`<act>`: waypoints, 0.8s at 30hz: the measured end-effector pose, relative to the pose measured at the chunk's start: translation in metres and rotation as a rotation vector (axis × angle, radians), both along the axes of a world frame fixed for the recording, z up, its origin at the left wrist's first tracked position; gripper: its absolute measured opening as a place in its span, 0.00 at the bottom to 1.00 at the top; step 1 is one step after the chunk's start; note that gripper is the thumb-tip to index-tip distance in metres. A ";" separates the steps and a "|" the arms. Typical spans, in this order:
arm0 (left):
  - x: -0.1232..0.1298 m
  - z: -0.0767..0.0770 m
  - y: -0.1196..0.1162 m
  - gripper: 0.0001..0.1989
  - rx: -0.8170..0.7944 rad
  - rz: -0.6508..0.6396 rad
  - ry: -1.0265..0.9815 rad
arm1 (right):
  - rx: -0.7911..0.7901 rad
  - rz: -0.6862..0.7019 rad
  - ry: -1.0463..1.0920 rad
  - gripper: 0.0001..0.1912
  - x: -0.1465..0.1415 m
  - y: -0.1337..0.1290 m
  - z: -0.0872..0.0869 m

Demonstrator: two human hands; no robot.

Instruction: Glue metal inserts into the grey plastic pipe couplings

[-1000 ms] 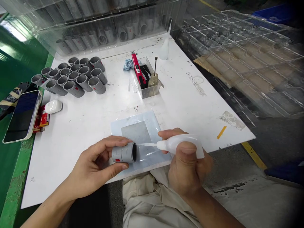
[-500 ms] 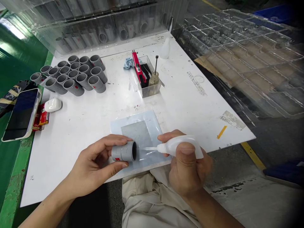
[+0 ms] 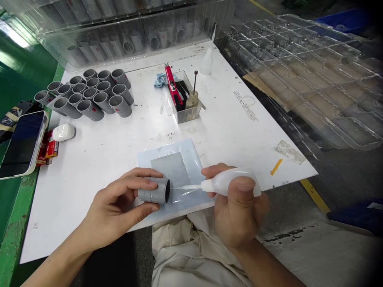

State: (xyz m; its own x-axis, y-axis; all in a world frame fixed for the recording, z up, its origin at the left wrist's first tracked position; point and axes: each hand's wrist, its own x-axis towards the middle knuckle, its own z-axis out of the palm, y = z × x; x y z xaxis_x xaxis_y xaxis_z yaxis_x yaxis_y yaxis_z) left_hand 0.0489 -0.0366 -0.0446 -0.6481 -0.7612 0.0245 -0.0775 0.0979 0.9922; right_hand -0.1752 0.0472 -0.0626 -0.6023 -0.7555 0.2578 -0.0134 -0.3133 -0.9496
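Head view: your left grip (image 3: 115, 209) curls firmly around a gray pipe (image 3: 152, 191) over the plastic sheet (image 3: 191, 205), while your right grip (image 3: 239, 211) closes on a white squeeze bottle (image 3: 230, 182), its thin nozzle (image 3: 187, 187) just beside the pipe's open end.

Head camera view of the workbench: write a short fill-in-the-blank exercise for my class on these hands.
The left hand holds a grey pipe coupling with its open end towards the ____ hand. The right hand holds a translucent squeeze bottle whose thin ____ points at that open end. The long tool resting on the clear plastic box is coloured ____.

Missing words: right; nozzle; red.
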 end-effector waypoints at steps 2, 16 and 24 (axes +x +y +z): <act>-0.001 0.000 -0.001 0.20 0.013 -0.005 0.019 | 0.017 -0.012 0.012 0.21 0.001 0.000 0.000; 0.002 0.000 0.001 0.19 0.007 -0.033 -0.004 | 0.029 -0.037 0.040 0.20 0.005 -0.002 -0.001; 0.000 0.000 -0.001 0.20 -0.016 -0.038 0.002 | 0.053 -0.038 0.019 0.19 0.006 -0.002 -0.003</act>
State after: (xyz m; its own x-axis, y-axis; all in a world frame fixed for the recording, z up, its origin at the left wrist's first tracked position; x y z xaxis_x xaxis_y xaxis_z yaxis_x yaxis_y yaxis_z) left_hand 0.0491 -0.0372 -0.0444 -0.6766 -0.7354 0.0384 -0.0711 0.1171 0.9906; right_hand -0.1691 0.0454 -0.0654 -0.6262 -0.7451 0.2296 -0.0426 -0.2614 -0.9643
